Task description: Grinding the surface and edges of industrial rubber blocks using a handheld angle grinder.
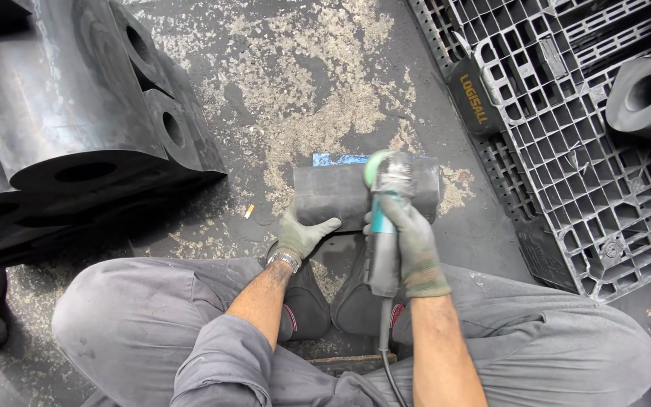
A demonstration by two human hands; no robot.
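Note:
A black rubber block (333, 194) lies on the floor between my knees. My left hand (301, 233), in a grey-green glove, presses against the block's near left side. My right hand (414, 245), gloved the same way, grips a teal and grey angle grinder (386, 218). The grinder's head (387, 169) rests on top of the block near its right end. Its black cable (387, 354) runs down between my legs. A strip of blue (339, 159) shows behind the block.
Large black rubber pieces with round holes (77, 113) are stacked at the left. Grey plastic pallets (582, 151) lie at the right, with a black rubber cylinder (646, 94) on them. The concrete floor (318, 83) is dusty. A cigarette butt (249, 212) lies left of the block.

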